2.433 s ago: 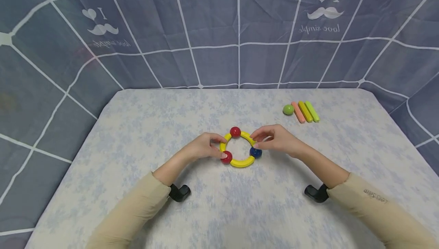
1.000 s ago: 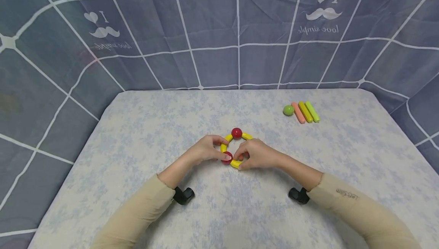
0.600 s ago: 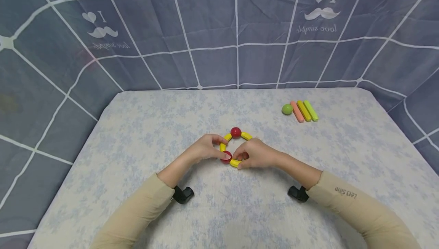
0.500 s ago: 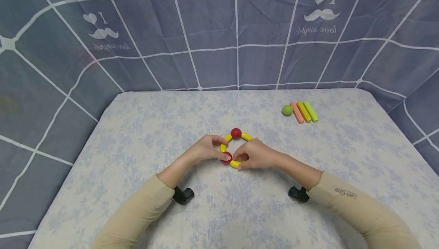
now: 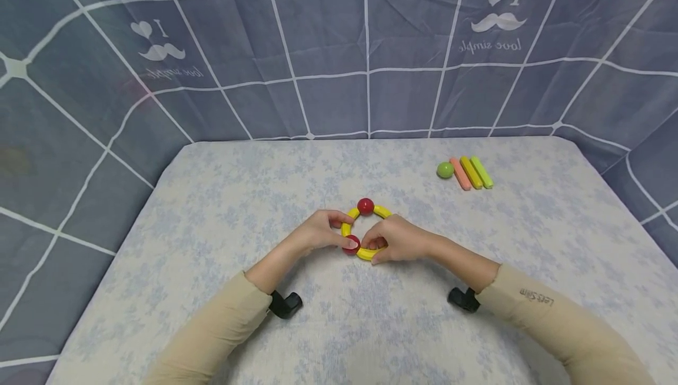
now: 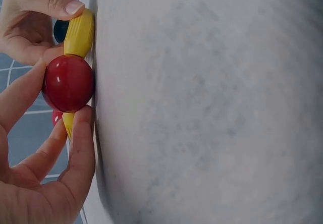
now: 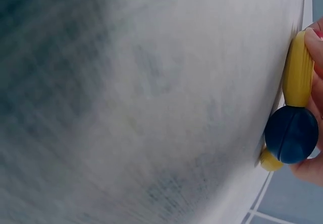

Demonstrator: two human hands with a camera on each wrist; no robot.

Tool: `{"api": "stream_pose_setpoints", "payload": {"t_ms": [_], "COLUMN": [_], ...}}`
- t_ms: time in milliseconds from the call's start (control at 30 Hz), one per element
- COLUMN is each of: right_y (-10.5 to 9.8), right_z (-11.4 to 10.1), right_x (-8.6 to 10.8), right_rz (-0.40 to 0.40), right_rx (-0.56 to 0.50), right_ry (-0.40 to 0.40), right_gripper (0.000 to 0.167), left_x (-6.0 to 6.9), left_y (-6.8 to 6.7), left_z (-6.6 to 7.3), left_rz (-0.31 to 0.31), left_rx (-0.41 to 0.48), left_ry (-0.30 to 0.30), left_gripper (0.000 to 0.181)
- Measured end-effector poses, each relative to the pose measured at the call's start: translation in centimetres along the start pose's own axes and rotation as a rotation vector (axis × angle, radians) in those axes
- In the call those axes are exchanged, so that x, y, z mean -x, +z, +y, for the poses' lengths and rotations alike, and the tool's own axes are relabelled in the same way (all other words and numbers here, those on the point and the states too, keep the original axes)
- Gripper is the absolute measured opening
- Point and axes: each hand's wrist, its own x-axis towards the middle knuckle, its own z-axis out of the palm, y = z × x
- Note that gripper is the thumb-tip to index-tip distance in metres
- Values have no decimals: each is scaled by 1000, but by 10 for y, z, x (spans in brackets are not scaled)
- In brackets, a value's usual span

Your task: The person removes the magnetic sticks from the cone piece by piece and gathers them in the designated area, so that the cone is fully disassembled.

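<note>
A ring of curved yellow rods joined by balls lies on the table. In the head view its far red ball [image 5: 365,206] and near red ball [image 5: 351,246] show; the blue ball [image 7: 291,134], seen in the right wrist view, is hidden there behind my right hand. My left hand [image 5: 318,229] holds the ring's left side, thumb on the near red ball and fingers at the left yellow rod [image 5: 346,229]. My right hand [image 5: 401,239] pinches the front yellow rod [image 5: 365,254], which meets the near red ball.
A green ball [image 5: 445,170] lies at the back right beside a salmon stick [image 5: 461,174], a yellow stick [image 5: 471,172] and a lime stick [image 5: 482,172]. The table [image 5: 238,185] has a pale floral cover. A grey-blue curtain [image 5: 318,102] hangs behind.
My right hand has moved left and toward me, from the blue ball to the front rod. Most recently its thumb slid slightly right along the rod. The left hand stays at the ring.
</note>
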Motion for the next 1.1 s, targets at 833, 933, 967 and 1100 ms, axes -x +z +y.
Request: {"api": "stream_pose_setpoints", "payload": {"t_ms": [833, 933, 967, 1100], "right_y": [-8, -11, -11, -11], "right_z": [-3, 0, 2, 8], "right_x": [25, 35, 38, 47], "right_rz": [-66, -26, -7, 91], "right_rx": [262, 298, 305, 323], "right_ry": [-87, -98, -110, -164], "right_gripper": [19, 15, 12, 9], "left_x": [1, 2, 3, 5], "left_y": [-3, -4, -4, -6], "left_z": [-2, -2, -2, -2], "left_rz": [17, 11, 8, 4], "left_rx": [-31, -25, -21, -13], "left_ry": [-21, -24, -27, -23], "left_gripper": [44, 43, 43, 43]}}
